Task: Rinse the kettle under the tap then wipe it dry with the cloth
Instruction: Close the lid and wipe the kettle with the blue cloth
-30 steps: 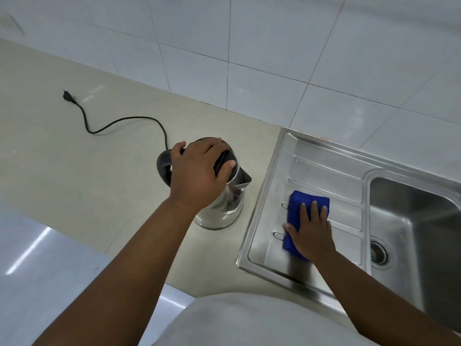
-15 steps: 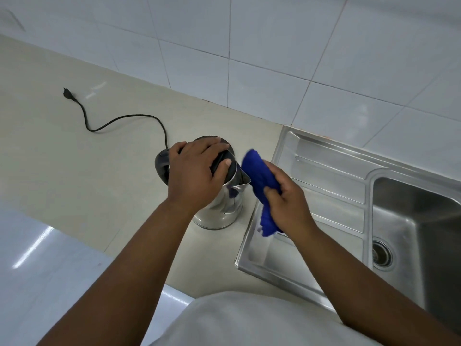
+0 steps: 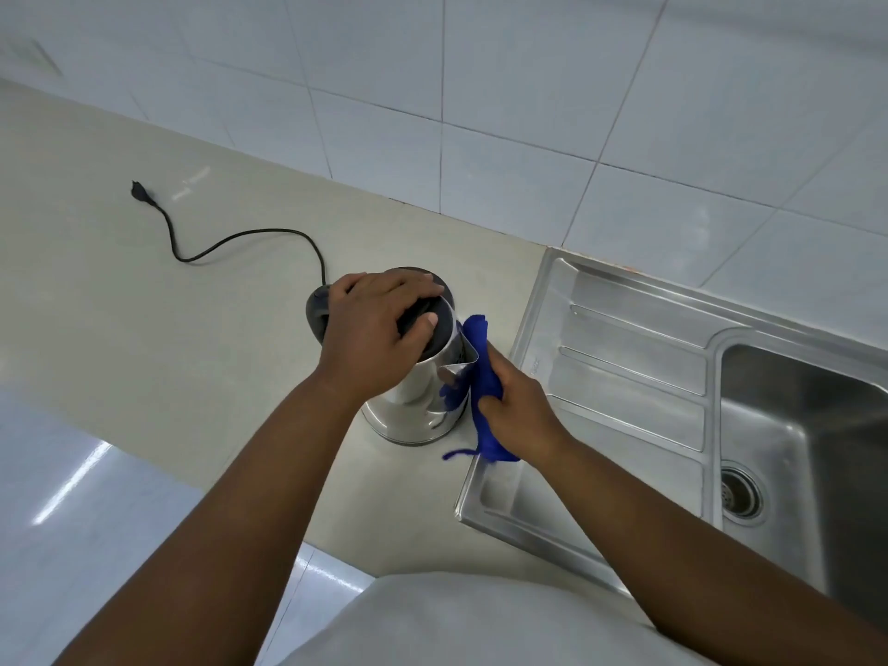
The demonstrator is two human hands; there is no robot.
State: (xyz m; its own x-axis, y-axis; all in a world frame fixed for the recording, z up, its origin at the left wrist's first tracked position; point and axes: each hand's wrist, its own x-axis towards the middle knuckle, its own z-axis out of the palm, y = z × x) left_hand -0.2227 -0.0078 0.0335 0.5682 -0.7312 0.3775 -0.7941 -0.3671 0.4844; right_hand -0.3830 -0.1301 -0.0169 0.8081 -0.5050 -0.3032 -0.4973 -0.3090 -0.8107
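A steel kettle (image 3: 417,401) with a black lid and handle stands upright on the beige counter, just left of the sink. My left hand (image 3: 379,329) lies flat over its lid, fingers wrapped across the top. A bunched blue cloth (image 3: 483,372) is pressed against the kettle's right side, under the spout, by my right hand (image 3: 521,415), which grips it. The tap is out of view.
A steel sink (image 3: 624,396) with a ribbed drainboard and a basin with a drain (image 3: 740,492) lies to the right. The kettle's black cord and plug (image 3: 192,242) trail left over the counter (image 3: 144,329). White tiled wall behind.
My right hand picked the blue cloth up from the drainboard and carried it left until it touched the kettle's side. My left hand stayed on the lid.
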